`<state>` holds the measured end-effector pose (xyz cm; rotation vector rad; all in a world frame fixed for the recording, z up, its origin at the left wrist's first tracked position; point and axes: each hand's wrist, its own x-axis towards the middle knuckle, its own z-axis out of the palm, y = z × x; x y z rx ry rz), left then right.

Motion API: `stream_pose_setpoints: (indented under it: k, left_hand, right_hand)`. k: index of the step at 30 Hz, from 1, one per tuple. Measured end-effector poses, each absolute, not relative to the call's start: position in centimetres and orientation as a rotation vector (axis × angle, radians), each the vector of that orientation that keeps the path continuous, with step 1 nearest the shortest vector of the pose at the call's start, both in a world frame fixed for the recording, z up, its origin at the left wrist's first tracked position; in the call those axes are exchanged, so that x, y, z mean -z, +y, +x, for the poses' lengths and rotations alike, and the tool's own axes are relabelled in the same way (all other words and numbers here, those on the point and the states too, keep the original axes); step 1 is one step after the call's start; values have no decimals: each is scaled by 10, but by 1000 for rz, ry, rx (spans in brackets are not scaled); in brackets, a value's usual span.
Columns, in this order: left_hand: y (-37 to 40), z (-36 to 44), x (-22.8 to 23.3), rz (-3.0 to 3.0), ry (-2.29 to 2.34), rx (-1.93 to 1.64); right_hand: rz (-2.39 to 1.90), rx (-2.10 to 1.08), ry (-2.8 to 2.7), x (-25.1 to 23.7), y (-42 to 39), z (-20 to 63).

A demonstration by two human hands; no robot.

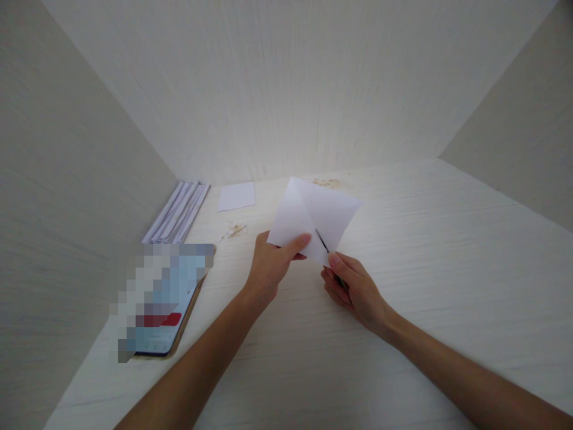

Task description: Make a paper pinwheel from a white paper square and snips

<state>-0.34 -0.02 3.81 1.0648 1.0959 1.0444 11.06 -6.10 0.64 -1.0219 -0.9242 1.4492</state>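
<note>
A white sheet of paper [320,212] with a crease running down it is held up over the table, tilted. My left hand [280,257] pinches its lower left part, thumb on top and fingers beneath. From the lower right, my right hand [351,283] is closed round a pair of scissors [322,240]. One thin dark blade lies over the face of the paper near its lower edge, pointing up and left. Most of the scissors' handles are hidden in my fingers.
A phone [168,316], partly pixelated, lies at the left. Behind it are several folded white paper strips [179,209] and a small white paper square [237,196]. Small scraps [235,229] lie on the table [430,239], with more scraps [326,183] near the back wall [286,89].
</note>
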Motion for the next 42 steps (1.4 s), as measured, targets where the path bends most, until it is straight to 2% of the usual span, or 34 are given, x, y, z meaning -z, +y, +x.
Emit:
stream_pose_setpoints:
  k: [23,37,42]
  left_hand:
    - [21,-26,-49,1124,1058,-1087]
    - [13,-12,-42,851,891,-1131]
    - [12,-11,-43,833,932,-1098]
  right_hand:
    - [-1039,-1450,-973,-3,-60,113]
    - [-965,-1296,-976,3,-59,111]
    - [-990,-1355,-965,0,-61,111]
